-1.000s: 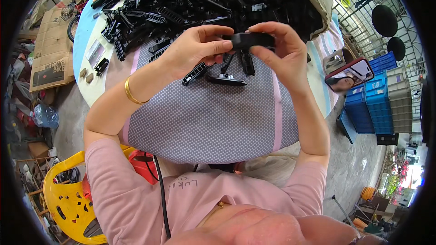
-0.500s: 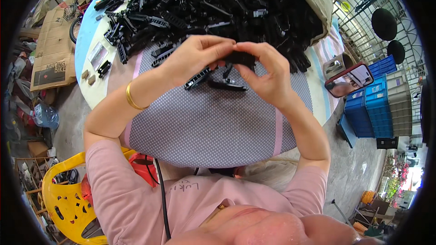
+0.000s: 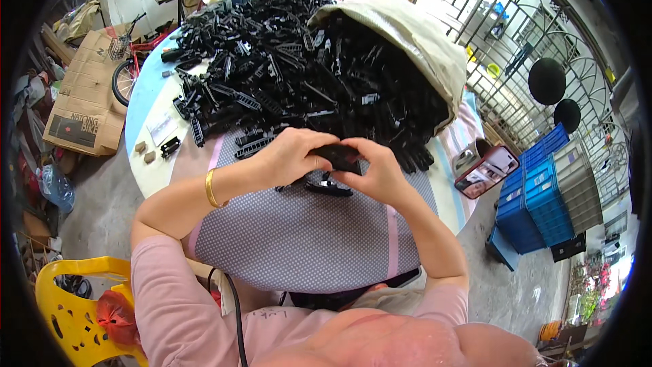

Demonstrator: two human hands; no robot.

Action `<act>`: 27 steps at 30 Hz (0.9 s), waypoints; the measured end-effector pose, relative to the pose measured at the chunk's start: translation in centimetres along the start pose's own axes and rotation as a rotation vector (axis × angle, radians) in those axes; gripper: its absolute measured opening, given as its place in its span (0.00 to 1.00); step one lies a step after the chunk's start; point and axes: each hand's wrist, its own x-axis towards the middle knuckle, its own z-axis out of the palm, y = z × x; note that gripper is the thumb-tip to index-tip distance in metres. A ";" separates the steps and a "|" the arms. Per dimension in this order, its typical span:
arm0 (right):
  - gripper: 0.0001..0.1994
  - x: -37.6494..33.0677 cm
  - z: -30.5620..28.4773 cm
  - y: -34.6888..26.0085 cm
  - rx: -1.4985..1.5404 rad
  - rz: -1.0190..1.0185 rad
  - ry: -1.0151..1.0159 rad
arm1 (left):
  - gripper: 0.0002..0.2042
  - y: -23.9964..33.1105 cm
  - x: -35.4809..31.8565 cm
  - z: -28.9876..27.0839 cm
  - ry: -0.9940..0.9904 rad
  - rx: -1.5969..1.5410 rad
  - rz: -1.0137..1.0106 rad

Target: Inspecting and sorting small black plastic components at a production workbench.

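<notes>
Between my two hands is a black plastic part, its exact kind hidden by my fingers. My left hand grips its left end, a gold bangle on that wrist. My right hand pinches its right end with thumb and fingers. Just below, on the patterned tablecloth, lies another slim black piece. Beyond my hands spreads a large heap of long black plastic parts, several of them slotted like ladders.
A pale sack spills black parts at the back right. A phone leans on a metal cup at the table's right. Small brown blocks lie at the left. Blue crates stand right; a yellow chair, left.
The view has tilted up, so the table and heap sit lower in the picture and more background shows. Both hands still hold the black part between them.
</notes>
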 end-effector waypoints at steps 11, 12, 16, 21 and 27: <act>0.14 -1.0 -0.8 -1.5 0.011 -0.007 -0.017 | 0.16 1.8 -0.9 -0.3 0.054 0.042 0.079; 0.14 -0.7 -1.3 -0.7 0.018 -0.006 -0.023 | 0.16 2.0 -0.8 -0.2 -0.005 -0.051 -0.047; 0.11 0.2 -4.3 2.4 0.577 0.107 -0.063 | 0.17 3.4 -1.5 1.7 -0.211 -0.194 0.030; 0.09 1.5 -2.7 4.7 -0.098 0.035 0.244 | 0.22 2.3 -3.1 5.9 -0.335 0.023 0.322; 0.15 0.6 -1.1 3.1 -0.380 0.061 0.045 | 0.19 2.5 -2.5 4.0 -0.164 0.057 0.314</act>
